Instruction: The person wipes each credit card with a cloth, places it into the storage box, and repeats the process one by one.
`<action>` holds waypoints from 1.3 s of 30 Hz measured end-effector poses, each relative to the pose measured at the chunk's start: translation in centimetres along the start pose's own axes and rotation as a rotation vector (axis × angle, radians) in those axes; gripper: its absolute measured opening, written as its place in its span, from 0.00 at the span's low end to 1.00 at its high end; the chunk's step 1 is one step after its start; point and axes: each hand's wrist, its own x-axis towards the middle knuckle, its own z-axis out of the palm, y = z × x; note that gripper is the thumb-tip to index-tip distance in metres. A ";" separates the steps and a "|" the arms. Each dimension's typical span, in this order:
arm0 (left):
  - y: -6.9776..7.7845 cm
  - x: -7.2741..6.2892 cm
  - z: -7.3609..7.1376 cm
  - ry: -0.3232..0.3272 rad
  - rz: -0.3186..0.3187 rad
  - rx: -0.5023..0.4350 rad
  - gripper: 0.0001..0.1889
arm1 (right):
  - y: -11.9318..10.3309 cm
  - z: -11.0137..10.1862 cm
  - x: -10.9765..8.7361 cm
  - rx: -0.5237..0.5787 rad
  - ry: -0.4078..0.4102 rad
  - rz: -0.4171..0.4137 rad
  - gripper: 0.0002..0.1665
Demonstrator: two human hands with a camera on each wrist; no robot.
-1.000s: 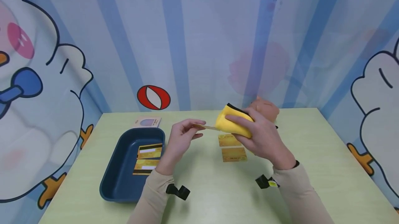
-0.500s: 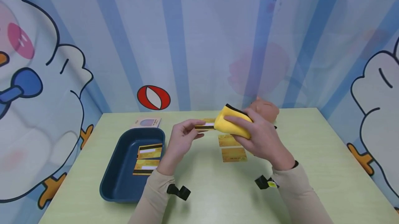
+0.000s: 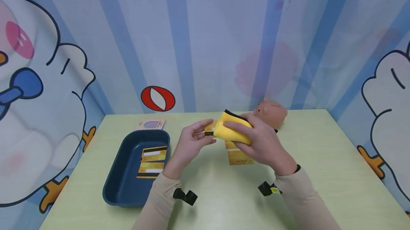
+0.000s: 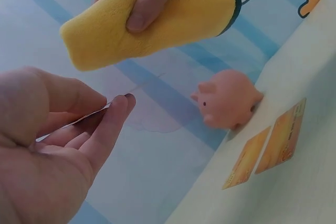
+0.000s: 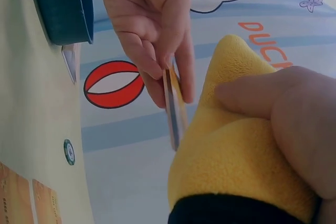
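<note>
My left hand (image 3: 193,140) pinches a gold bank card (image 3: 209,129) with a black stripe by its left end, above the table. A folded yellow cloth (image 3: 232,128) with a black edge is gripped in my right hand (image 3: 264,143), thumb and fingers around it. In the head view the cloth overlaps the card's right end; in the left wrist view the card (image 4: 94,113) shows nearly edge-on, below the cloth (image 4: 149,22). Two more gold cards (image 3: 241,158) lie front up on the table beneath the right hand, partly covered by it and the cloth.
At left stands a dark blue tray (image 3: 123,187) with two striped gold cards (image 3: 154,154) in it. Behind it lies a pale pink printed card (image 3: 152,124). A pink piggy bank (image 3: 271,113) sits at the table's back edge, and a small round chip (image 5: 69,152) shows on the tabletop.
The card has turned from edge-on to show its striped face. My right hand and the cloth have shifted left over more of the card, while my left hand has moved slightly right.
</note>
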 end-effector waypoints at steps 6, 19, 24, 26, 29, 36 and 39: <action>0.0 0.0 0.5 -0.060 0.004 0.017 0.36 | -0.6 0.9 0.1 0.015 -0.005 -0.026 0.32; 0.3 -0.2 1.0 -0.116 0.065 0.018 0.39 | -1.2 2.0 0.2 -0.044 -0.014 -0.070 0.32; 0.5 -0.3 0.8 -0.097 0.045 0.005 0.38 | -1.3 2.0 0.1 -0.091 -0.037 -0.045 0.29; 0.6 -0.3 0.7 -0.087 0.036 -0.009 0.37 | -1.2 1.9 0.1 -0.096 -0.047 -0.032 0.29; 0.7 -0.3 0.5 -0.073 0.021 -0.022 0.35 | -1.1 1.7 0.1 -0.092 -0.053 -0.019 0.30; 1.4 -0.4 -0.1 -0.028 -0.011 -0.044 0.35 | -0.7 1.2 0.1 -0.078 -0.038 -0.028 0.30; 1.7 -0.5 -0.5 -0.015 -0.012 -0.057 0.35 | -0.3 1.0 0.0 -0.079 -0.024 -0.031 0.30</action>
